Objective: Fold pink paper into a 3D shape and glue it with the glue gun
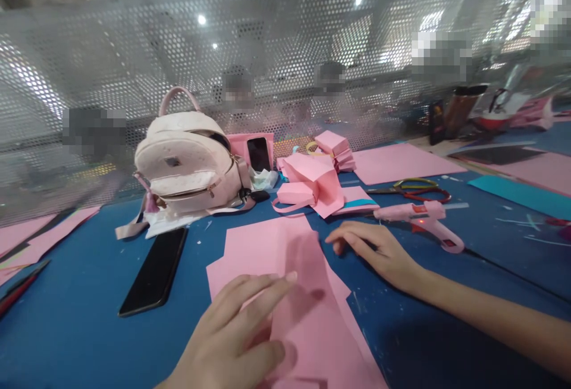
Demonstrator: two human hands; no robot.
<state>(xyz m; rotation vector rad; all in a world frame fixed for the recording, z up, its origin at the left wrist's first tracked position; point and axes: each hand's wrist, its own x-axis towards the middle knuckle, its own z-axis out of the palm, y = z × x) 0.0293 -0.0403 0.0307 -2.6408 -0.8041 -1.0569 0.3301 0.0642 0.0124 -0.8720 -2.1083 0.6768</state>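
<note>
Pink paper sheets (312,317), cut and partly folded, lie before me on the blue table. My left hand (241,329) hovers over or rests on their left side, fingers apart and nothing in them; whether it touches the paper I cannot tell. Just right of the paper's edge, my right hand (379,252) is low over the table with its fingers loosely bent and no object showing in them. Behind that hand lies a pink hot glue gun (419,216) with a small red light on.
A cream backpack (187,157) stands at the back left, with a black phone (156,270) in front. Folded pink paper pieces (312,181) and scissors (410,190) lie behind the sheets. A perforated metal screen (276,50) closes off the far side. The glue gun's cord (517,273) runs right.
</note>
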